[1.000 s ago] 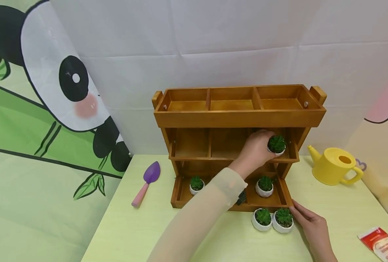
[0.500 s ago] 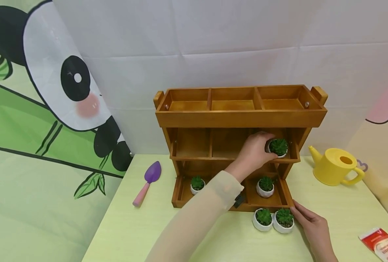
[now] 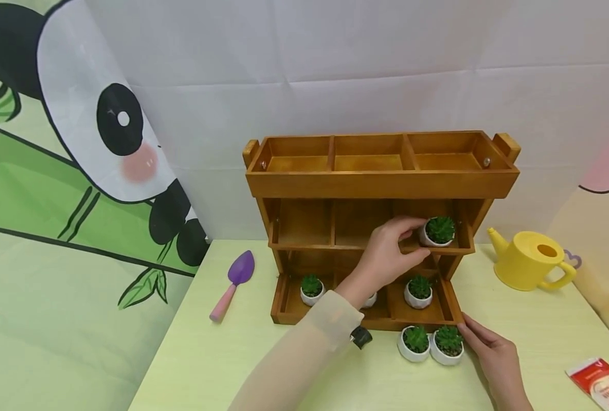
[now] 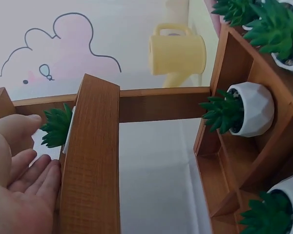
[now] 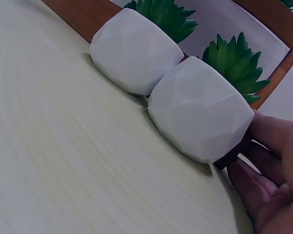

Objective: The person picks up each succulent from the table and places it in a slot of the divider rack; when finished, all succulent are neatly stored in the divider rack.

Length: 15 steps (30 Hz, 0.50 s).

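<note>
On the right of the wooden shelf's middle tier (image 3: 304, 249) stands a succulent in a white pot (image 3: 440, 230). Around its left side my left hand (image 3: 384, 257) is spread, thumb and fingers apart; whether a fingertip touches it I cannot tell. The left wrist view shows this hand (image 4: 24, 180) beside the green leaves (image 4: 57, 126), the pot mostly hidden behind a board. My right hand (image 3: 497, 359) holds the bottom tier's front right corner; in the right wrist view the hand (image 5: 276, 170) has thumb and fingers about that dark corner, beside a white pot (image 5: 200, 109).
Two potted succulents (image 3: 414, 343) (image 3: 447, 345) stand before the shelf. The bottom tier holds pots at left (image 3: 312, 289), middle (image 3: 370, 300) and right (image 3: 419, 292). A purple trowel (image 3: 240, 268) lies left; a yellow watering can (image 3: 528, 261) and a red packet (image 3: 603, 383) are right.
The potted succulent has moved slightly right and down onto the middle tier. My left hand has loosened its grip and drawn back to the left. My right hand stays at the corner.
</note>
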Each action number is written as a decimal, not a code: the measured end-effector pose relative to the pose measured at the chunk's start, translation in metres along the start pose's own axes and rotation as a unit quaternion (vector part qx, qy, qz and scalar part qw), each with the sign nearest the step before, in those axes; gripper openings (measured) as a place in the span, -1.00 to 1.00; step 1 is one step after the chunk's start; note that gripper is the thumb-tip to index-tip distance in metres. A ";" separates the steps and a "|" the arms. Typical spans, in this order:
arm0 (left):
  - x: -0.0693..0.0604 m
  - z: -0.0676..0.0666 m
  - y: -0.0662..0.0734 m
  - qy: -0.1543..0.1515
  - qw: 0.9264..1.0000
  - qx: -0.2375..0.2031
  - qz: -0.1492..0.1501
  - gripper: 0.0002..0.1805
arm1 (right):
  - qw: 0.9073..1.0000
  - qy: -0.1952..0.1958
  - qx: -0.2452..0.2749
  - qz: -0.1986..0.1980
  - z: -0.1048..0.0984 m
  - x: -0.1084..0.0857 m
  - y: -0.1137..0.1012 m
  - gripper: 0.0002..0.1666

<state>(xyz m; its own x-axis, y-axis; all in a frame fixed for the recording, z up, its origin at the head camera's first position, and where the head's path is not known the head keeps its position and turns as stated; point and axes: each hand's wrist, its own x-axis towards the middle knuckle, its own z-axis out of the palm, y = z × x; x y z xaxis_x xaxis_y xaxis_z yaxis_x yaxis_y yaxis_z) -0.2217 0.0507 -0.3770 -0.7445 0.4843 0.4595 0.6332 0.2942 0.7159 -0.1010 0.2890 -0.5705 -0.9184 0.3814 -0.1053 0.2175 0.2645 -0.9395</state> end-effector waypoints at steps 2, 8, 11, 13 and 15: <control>-0.006 -0.001 -0.002 0.003 1.000 -0.019 0.014 -0.47 | 1.000 0.001 -0.003 -0.001 0.000 -0.001 0.000 -0.27; -0.030 -0.001 -0.005 0.008 0.998 -0.048 0.040 -0.47 | 1.000 0.001 0.007 0.002 -0.001 -0.002 -0.001 -0.28; -0.045 0.001 -0.007 0.016 0.997 -0.071 0.035 -0.49 | 1.000 0.000 0.007 0.002 0.000 -0.002 -0.001 -0.27; -0.056 0.003 -0.010 0.025 0.995 -0.094 0.025 -0.51 | 1.000 0.001 0.007 -0.001 -0.001 -0.001 -0.001 -0.28; -0.066 0.006 -0.014 0.034 0.993 -0.115 0.010 -0.53 | 1.000 0.000 0.005 -0.005 -0.001 -0.002 -0.002 -0.28</control>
<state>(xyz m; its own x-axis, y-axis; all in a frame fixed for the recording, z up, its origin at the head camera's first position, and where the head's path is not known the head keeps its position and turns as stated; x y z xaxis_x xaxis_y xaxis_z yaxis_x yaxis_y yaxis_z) -0.1802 0.0195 -0.4208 -0.7500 0.4285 0.5038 0.5886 0.0851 0.8039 -0.0995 0.2887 -0.5686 -0.9201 0.3798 -0.0960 0.2056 0.2598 -0.9435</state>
